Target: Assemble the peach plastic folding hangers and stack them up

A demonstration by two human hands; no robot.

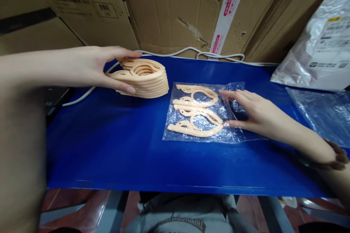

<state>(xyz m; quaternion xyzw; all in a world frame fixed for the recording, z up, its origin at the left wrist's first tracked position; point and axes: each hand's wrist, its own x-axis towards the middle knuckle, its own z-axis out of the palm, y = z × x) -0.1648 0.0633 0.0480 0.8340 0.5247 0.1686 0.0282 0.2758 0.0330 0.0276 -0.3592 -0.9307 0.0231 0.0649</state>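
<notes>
A tall stack of peach-coloured plastic folding hangers (149, 83) stands on the blue tabletop at centre left. My left hand (112, 66) grips its left end, thumb along the near side and fingers over the far side. To the right lies a clear plastic bag (237, 136), flat on the table. Two folded hangers (203, 133) show through its film, one nearer me than the other. My right hand (246, 111) rests at the bag's right part, thumb and forefinger spread and touching the film by the hangers' rounded ends. Its other fingers are partly hidden.
Cardboard boxes (169, 11) stand behind the blue table (123, 160). A white cable (188, 48) runs along the back edge. A labelled white parcel bag (314, 54) and more clear film (322, 116) lie at right. A dark device (56, 98) sits at left, partly behind my arm.
</notes>
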